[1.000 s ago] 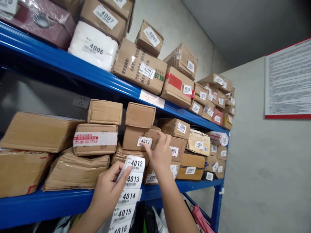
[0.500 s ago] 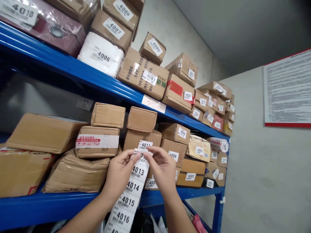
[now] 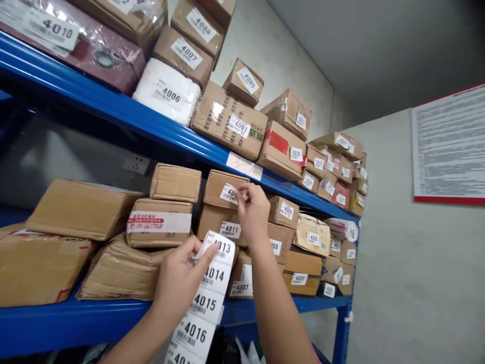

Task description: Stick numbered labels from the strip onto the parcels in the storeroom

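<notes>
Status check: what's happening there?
Left hand holding label strip, 4013 uppermost. Right hand at label on box above 4011. Fingers hide part of its number.

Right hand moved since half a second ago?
Yes, up: judged against the fixed 4011 label, the right hand rose from the label strip to the upper box.

Red-edged notice [image 3: 450,149] on grey wall [image 3: 394,263]; white parcel [image 3: 161,101] labelled 4006.

Can see black number-and-barcode pattern on white label strip [image 3: 203,302], plain brown on cardboard box [image 3: 213,190], strong blue on shelf beam [image 3: 94,326].
</notes>
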Motion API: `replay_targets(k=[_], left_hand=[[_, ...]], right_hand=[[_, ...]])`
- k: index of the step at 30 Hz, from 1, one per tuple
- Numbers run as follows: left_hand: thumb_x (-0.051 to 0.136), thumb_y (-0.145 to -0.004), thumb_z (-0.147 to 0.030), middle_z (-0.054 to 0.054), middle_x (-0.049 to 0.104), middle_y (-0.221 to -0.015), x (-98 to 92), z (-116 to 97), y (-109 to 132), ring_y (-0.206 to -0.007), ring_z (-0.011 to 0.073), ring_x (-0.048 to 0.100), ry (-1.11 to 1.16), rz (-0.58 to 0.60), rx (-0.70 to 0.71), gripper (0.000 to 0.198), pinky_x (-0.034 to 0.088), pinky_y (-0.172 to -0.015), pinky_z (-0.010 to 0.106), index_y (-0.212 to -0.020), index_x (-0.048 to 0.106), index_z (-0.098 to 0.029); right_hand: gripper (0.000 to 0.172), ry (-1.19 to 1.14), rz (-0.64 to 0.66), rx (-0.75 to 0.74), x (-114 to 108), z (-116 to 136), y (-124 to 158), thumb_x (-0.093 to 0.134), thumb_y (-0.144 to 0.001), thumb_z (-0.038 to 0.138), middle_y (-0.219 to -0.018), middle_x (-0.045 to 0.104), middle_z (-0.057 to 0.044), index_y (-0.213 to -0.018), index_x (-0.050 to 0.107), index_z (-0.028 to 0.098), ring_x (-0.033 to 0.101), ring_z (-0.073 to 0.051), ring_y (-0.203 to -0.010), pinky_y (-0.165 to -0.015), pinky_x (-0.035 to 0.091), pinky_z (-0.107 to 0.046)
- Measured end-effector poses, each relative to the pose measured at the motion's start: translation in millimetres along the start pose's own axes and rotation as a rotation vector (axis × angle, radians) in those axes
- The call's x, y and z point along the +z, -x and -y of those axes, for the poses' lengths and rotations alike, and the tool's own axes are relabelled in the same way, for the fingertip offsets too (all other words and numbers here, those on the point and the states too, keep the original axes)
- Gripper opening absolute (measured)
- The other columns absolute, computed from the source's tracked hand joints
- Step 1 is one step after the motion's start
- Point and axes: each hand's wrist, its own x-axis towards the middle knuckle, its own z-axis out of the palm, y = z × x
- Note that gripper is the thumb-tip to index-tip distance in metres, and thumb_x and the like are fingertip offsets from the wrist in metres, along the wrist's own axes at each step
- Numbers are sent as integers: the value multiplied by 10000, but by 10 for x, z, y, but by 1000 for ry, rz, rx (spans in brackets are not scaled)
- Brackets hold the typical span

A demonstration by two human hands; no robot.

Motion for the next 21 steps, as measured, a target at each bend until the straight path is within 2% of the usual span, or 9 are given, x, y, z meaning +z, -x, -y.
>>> replay_targets(k=[2,5,7,10,13,15,16,17,21], left_hand=[[591,-781,-470,-69,398,-469,-41,103,137,-469,78,373,-10,4,51,412,329,-461,179,-530,423,-191],[579,-793,-465,-60,402,-474,-120,252,320,-465,86,381,10,2,48,407,342,-453,186,-527,431,-196],[575,-799,-464,-49,455,-497,-187,317,400,-480,93,417,16,-53,13,380,366,-467,188,-550,482,-194],[549,-824,-446,-40,523,-525,-304,344,449,-478,99,457,21,-140,3,320,388,-462,185,-625,559,-195],[511,-850,-386,-51,474,-470,-430,326,466,-429,88,424,-56,-187,101,326,366,-435,181,-583,525,-200],[496,-858,-338,-39,498,-492,-518,334,500,-460,90,456,-121,-194,161,334,388,-480,185,-556,518,-198],[504,-855,-325,-24,547,-536,-562,352,530,-502,97,503,-137,-174,176,318,415,-517,187,-567,543,-196],[520,-850,-320,-9,600,-595,-606,379,567,-554,108,554,-136,-151,173,287,444,-554,189,-599,582,-196],[624,-789,-357,26,725,-801,-777,531,734,-694,156,665,-72,-158,44,161,533,-627,201,-756,686,-213]], right_hand=[[106,118,55,-5,19,-43,-53,522,-877,221,-756,482,-9,-915,619,203,473,-145,-622,-624,429,-288],[355,245,-18,64,12,-86,-85,611,-820,298,-934,477,-66,-1162,550,218,495,-175,-680,-643,451,-336],[394,241,-50,93,-9,-121,-82,669,-772,343,-992,488,-93,-1119,556,194,522,-210,-766,-686,463,-366],[211,95,-82,90,-52,-74,41,631,-805,319,-947,570,-87,-955,578,181,540,-238,-899,-804,451,-395],[220,-191,-87,183,-96,256,419,588,-841,311,-1027,612,-81,-1035,585,207,563,-217,-943,-781,462,-358],[277,-543,299,241,-109,584,774,626,-819,319,-974,642,-48,-1084,599,244,596,-186,-863,-704,492,-306],[196,-636,359,303,-103,743,955,635,-816,282,-870,641,-20,-1010,630,254,596,-160,-768,-640,486,-274],[86,-658,345,359,-86,881,1124,609,-839,239,-828,634,-10,-909,656,255,600,-149,-764,-655,486,-263],[79,-718,217,524,88,1151,1583,652,-807,211,-779,631,-12,-874,679,245,613,-148,-729,-628,491,-250]])
